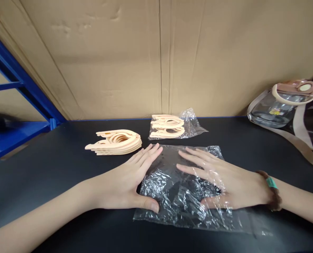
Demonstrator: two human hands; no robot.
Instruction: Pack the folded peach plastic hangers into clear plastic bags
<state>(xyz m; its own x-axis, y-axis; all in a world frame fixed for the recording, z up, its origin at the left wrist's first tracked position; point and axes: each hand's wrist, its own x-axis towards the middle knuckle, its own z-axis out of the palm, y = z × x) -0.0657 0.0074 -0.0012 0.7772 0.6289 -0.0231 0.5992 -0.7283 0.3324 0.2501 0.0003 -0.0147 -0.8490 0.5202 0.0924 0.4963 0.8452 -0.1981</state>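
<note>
A clear plastic bag (172, 196), crinkled and shiny, lies flat on the black tabletop (53, 168). My left hand (135, 179) rests on its left edge, fingers stretched forward and thumb apart. Clear film covers the fingers of my right hand (219, 175), which appears to be inside the bag from the right side, fingers spread. Beyond my left hand sits a stack of peach folding hangers (127, 146). Behind the bag, several more peach hangers (168, 133) lie in a second clear bag (194, 128).
Cardboard (114, 63) stands upright along the table's back edge. At the right back is a clear water bottle (273, 110) with a brown lid and a pale strap (288, 138). A blue metal frame (27, 88) rises on the left.
</note>
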